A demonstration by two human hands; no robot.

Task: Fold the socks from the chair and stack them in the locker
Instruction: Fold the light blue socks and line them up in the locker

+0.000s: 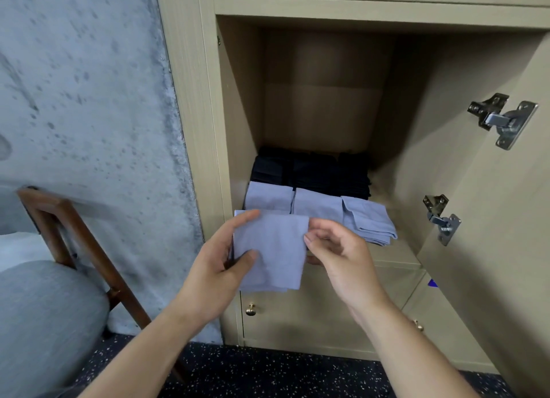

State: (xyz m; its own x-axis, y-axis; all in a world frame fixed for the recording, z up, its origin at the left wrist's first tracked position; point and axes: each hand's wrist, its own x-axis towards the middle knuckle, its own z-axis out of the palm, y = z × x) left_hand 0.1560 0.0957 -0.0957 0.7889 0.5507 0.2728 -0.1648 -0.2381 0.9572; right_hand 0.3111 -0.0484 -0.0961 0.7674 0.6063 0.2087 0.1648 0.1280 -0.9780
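The left hand (221, 259) grips a folded blue sock (272, 252) by its left edge, thumb on the front face and fingers curled behind the top corner. The right hand (336, 256) pinches the right edge of the same sock between thumb and fingertips. The sock is held upright in the air, just in front of the open locker (190, 100) compartment, at the level of the shelf edge.

Inside the compartment, three folded blue socks lie in a row along the shelf front: one at the left (269, 198), one in the middle (318, 205), and one at the right (369, 219). The right one is skewed and overhangs the shelf edge. The left and middle ones are partly hidden behind the held sock. Behind the row, a stack of dark socks (309, 171) fills the rear of the shelf.

The locker door (491, 204) stands open at the right, beside the right hand. It carries two metal hinges, upper (503, 119) and lower (442, 219). Below the shelf are closed doors with small brass knobs, one (250, 310) beneath the left hand and one (418, 326) near the right forearm.

At the left stands a chair (83, 240) with a wooden frame and a grey cushion, against a mottled grey wall (89, 100). The floor (268, 374) is dark and speckled.
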